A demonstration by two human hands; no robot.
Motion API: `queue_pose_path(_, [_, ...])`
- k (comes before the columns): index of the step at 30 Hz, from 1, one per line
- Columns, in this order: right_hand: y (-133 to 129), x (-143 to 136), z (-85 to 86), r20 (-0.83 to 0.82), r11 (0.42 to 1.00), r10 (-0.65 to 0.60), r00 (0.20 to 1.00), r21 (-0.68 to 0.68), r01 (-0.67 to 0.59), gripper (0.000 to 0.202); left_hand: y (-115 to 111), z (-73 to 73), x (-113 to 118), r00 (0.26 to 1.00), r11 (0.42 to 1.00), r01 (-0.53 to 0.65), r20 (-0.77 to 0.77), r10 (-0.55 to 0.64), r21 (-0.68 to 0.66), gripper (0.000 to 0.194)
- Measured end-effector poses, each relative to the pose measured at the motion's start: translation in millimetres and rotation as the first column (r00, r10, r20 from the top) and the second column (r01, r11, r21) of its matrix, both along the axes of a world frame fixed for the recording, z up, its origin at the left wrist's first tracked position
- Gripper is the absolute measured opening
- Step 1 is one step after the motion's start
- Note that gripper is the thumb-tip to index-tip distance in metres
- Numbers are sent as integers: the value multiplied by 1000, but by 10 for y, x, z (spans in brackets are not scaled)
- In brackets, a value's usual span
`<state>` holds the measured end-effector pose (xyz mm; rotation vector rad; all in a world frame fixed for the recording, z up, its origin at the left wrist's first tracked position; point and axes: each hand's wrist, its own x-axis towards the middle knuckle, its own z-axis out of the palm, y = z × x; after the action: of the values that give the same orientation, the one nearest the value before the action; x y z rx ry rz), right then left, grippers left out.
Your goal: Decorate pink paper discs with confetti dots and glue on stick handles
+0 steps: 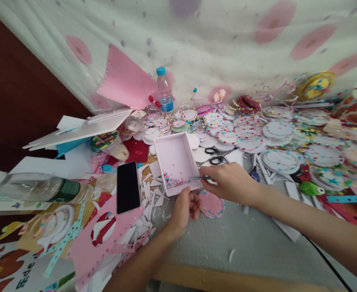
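A shallow white box [177,158] holds small pink, red and blue dots gathered at its near end. My right hand [222,181] pinches thin tweezers [200,177], whose tip reaches over the box's near right part. Against the box's near edge rests my left hand [184,209], fingers curled; whether it grips the edge is hard to tell. Beneath and between the hands, a pink disc [212,204] with blue and red dots round its rim lies on the grey mat [227,243].
Many dotted white discs [277,132] spread across the back and right. Black scissors [216,156] lie behind my right hand. A phone [128,187], paper scraps and a lying bottle [41,187] are at left. A water bottle [165,91] stands at the back.
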<state>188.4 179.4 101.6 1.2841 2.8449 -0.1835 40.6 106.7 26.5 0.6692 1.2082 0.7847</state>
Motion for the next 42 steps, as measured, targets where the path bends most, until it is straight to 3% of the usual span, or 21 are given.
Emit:
queue_pose_path(6, [8, 2, -10, -25, 1000, -6, 1000, -13, 5, 15, 0, -1, -1, 1000, 1000, -11, 10, 11, 0, 53])
queue_pose_path(12, [64, 56, 0, -174, 995, -63, 983, -83, 50, 15, 0, -16, 6, 999, 1000, -27, 25, 27, 5, 53])
queue_pose_path(21, [75, -113, 17, -97, 985, 171, 981, -15, -173, 15, -7, -12, 13, 999, 999, -32, 13, 32, -13, 54])
queue_pose_path(36, [89, -519, -16, -171, 975, 217, 961, -6, -222, 17, -10, -36, 30, 1000, 999, -17, 3, 17, 47, 55])
queue_pose_path(42, [139, -568, -29, -105, 972, 235, 966, 13, -235, 18, 5, -30, 23, 999, 999, -32, -7, 32, 13, 54])
